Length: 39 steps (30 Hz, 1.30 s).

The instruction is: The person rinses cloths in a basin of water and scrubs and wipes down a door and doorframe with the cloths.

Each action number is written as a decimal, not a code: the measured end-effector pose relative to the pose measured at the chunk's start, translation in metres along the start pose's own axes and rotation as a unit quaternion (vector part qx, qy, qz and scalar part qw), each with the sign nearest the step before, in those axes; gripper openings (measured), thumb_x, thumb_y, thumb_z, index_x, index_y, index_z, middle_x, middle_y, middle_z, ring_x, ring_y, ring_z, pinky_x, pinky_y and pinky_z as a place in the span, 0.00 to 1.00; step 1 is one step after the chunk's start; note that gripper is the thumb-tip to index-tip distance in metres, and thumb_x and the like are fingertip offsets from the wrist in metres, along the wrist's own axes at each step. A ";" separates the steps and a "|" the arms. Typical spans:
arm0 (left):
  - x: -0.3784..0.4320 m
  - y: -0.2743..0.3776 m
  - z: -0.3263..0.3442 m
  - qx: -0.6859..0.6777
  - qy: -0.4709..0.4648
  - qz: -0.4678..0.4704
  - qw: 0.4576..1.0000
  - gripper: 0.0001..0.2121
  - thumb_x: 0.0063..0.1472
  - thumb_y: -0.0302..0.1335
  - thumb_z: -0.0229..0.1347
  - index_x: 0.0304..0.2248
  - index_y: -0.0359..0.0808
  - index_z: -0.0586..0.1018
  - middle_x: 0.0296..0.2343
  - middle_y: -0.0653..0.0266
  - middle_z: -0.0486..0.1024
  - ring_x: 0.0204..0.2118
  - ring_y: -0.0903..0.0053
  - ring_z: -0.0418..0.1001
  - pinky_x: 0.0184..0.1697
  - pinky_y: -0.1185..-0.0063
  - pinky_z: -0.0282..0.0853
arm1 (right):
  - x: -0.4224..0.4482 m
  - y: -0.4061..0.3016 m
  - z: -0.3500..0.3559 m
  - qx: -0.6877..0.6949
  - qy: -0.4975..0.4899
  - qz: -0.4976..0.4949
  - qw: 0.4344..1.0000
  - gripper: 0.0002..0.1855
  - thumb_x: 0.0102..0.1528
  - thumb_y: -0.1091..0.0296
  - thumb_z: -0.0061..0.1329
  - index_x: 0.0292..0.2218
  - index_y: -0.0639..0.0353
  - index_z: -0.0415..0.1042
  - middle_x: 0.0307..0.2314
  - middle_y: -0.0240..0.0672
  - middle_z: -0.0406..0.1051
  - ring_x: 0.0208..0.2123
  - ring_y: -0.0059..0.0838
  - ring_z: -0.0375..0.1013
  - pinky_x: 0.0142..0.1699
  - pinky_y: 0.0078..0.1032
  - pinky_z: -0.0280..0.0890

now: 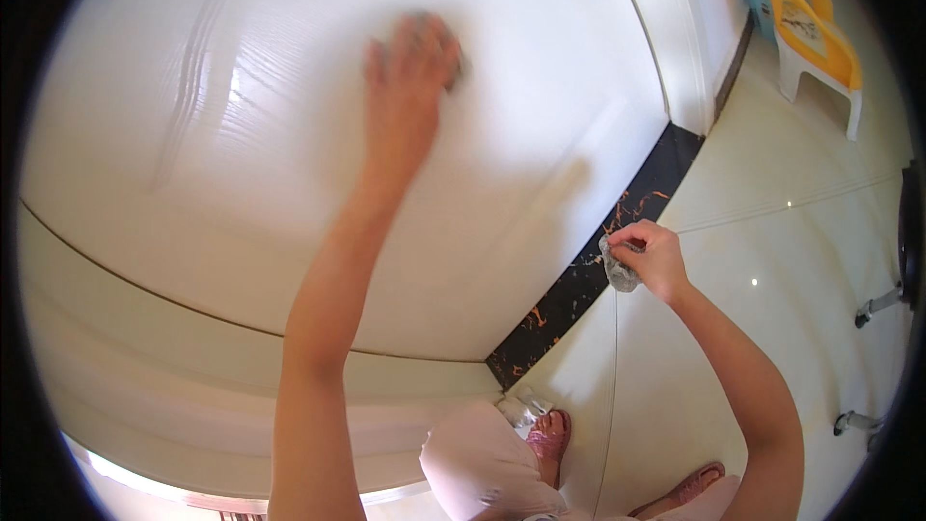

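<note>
My left hand [409,76] is stretched out against a white door panel [492,181], its fingers pressed over a dark greyish wad [457,76]. Motion blur hides whether the wad is cloth or a scouring pad. Lower down and to the right, my right hand [655,260] pinches a crumpled silvery-grey piece [621,271] between thumb and fingers. That piece hangs above the black marble-patterned threshold [571,297]; its material is unclear. Wet-looking streaks and reflections show on the left part of the panel.
A yellow and white child's chair [825,51] stands on the tiled floor [694,354] at upper right, by a light-blue container [759,3]. Chair-like caster legs [879,304] show at the right rim. Crumpled whitish material [522,405] lies by my sandalled foot [550,441].
</note>
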<state>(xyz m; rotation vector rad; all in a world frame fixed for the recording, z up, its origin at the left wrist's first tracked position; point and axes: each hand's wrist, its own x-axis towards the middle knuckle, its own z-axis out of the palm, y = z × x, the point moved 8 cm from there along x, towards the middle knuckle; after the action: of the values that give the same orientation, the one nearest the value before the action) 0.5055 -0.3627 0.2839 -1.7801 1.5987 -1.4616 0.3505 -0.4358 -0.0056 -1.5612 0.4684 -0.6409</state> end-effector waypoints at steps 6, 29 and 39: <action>0.015 0.061 0.057 -0.038 0.004 0.078 0.996 0.21 0.53 0.24 0.49 0.49 0.45 0.70 0.54 0.65 0.60 0.58 0.59 0.52 0.58 0.60 0.51 | 0.019 -0.023 0.045 0.020 -0.034 -0.071 0.997 0.07 0.44 0.75 0.56 0.30 0.58 0.78 0.24 0.34 0.72 0.26 0.25 0.71 0.34 0.19 0.65; -0.008 0.171 0.139 0.009 -0.079 0.233 0.969 0.20 0.57 0.29 0.47 0.50 0.47 0.69 0.55 0.70 0.59 0.62 0.68 0.47 0.62 0.67 0.41 | -0.151 0.009 -0.084 -0.101 0.076 0.226 0.966 0.07 0.44 0.72 0.55 0.30 0.57 0.78 0.27 0.32 0.73 0.30 0.26 0.72 0.37 0.22 0.66; -0.130 0.194 0.148 -0.059 -0.150 0.284 0.945 0.25 0.55 0.27 0.48 0.54 0.39 0.64 0.57 0.63 0.54 0.62 0.63 0.46 0.62 0.68 0.44 | -0.307 -0.063 -0.174 -0.107 0.304 0.272 0.907 0.06 0.49 0.79 0.51 0.33 0.63 0.74 0.27 0.31 0.72 0.29 0.17 0.70 0.36 0.17 0.65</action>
<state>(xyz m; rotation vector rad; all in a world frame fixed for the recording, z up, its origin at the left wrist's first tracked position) 0.5471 -0.3633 0.0102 -1.3432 1.8463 -0.8045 0.0005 -0.3654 0.0237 -1.3120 1.4312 -0.6401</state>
